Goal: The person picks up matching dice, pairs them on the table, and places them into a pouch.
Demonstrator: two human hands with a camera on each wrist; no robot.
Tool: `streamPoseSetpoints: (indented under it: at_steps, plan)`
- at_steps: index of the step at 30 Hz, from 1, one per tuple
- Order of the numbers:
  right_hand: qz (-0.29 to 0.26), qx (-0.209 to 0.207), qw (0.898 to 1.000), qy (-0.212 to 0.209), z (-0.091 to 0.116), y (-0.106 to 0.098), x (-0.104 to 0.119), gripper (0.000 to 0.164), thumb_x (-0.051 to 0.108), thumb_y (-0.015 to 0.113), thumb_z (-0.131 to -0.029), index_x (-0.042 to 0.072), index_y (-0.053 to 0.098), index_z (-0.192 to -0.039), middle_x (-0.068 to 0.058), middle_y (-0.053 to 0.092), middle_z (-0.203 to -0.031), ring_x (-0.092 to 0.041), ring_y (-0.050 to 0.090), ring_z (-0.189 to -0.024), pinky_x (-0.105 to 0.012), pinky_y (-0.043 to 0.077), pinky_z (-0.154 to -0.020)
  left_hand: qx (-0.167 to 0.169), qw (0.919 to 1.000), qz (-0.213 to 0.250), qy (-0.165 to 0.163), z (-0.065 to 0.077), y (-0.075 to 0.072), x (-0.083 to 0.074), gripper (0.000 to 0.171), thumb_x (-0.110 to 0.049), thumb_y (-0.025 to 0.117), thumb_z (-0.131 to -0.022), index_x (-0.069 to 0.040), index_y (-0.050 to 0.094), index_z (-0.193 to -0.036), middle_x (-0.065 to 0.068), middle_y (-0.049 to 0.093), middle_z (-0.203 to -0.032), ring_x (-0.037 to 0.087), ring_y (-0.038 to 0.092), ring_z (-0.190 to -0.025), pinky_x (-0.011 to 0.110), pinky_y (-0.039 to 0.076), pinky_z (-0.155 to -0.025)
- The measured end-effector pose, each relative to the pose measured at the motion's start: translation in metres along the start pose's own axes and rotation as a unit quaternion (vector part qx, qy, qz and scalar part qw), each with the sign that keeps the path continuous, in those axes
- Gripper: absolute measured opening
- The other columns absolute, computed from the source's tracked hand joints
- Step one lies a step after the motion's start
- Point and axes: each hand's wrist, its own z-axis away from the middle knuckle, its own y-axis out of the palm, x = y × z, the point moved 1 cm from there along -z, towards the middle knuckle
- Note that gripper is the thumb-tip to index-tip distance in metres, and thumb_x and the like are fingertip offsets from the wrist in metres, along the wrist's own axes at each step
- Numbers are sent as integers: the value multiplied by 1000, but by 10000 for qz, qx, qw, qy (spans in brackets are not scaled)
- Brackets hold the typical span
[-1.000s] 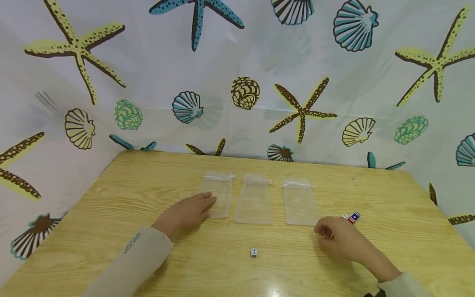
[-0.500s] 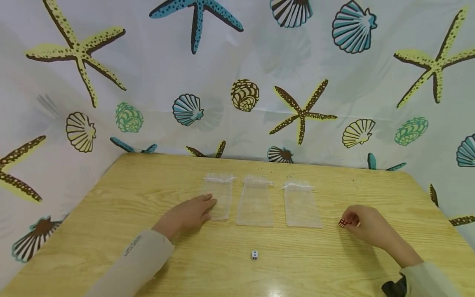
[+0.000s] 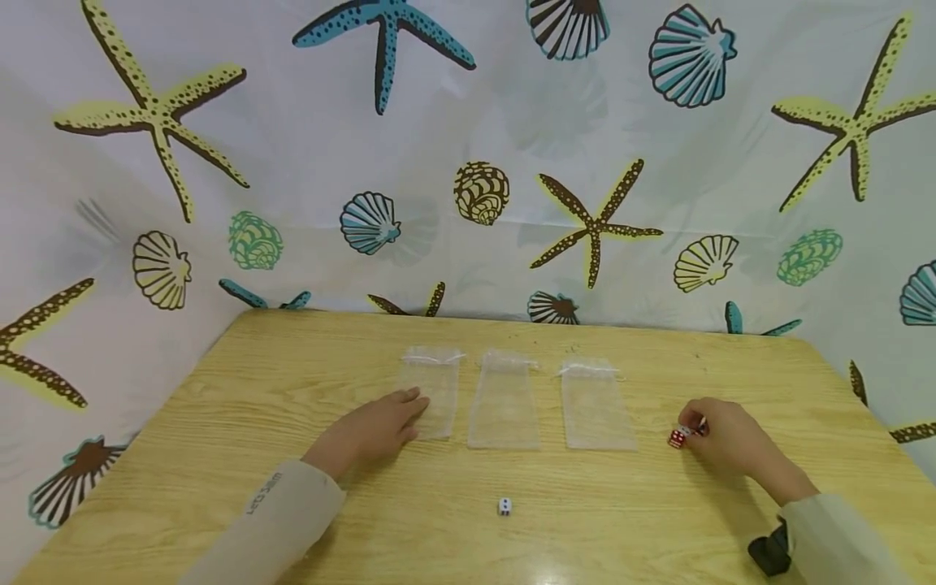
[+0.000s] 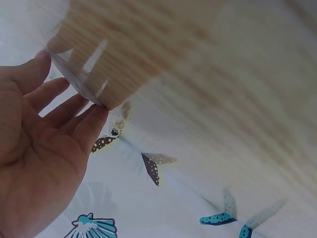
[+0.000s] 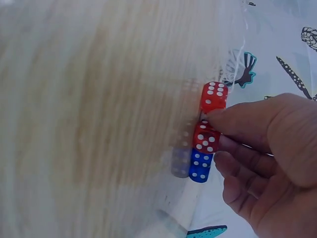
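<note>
Three sheer white drawstring pouches lie in a row: the left pouch (image 3: 439, 378), the middle pouch (image 3: 504, 406) and the right pouch (image 3: 598, 410). On the left pouch's lower left part rests my left hand (image 3: 369, 431), fingers fairly straight. My right hand (image 3: 731, 439) pinches among small dice to the right of the pouches. In the right wrist view, a red die (image 5: 206, 141) sits at thumb and forefinger, another red die (image 5: 214, 95) lies beyond the thumb, and a blue die (image 5: 200, 168) adjoins. A white die (image 3: 684, 430) is partly hidden by the fingers.
One white die (image 3: 504, 507) stands alone near the front of the wooden table (image 3: 409, 528). A white curtain (image 3: 439, 179) printed with starfish and shells hangs behind the table and along its sides.
My right hand has moved right, from beside the right pouch to the dice, and now pinches there. The left hand stays on the left pouch.
</note>
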Motion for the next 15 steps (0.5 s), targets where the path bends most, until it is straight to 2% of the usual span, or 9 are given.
streamPoseSetpoints:
  at_steps: [15]
  plan:
    - [68, -41, 10000, 5, -3, 5, -2, 10, 3, 68, -79, 3, 66, -89, -4, 64, -80, -14, 57, -69, -32, 48, -59, 35, 10000, 35, -18, 2, -1, 1, 51, -19, 47, -101, -1, 33, -147, 19, 25, -155, 38, 28, -141, 52, 29, -112]
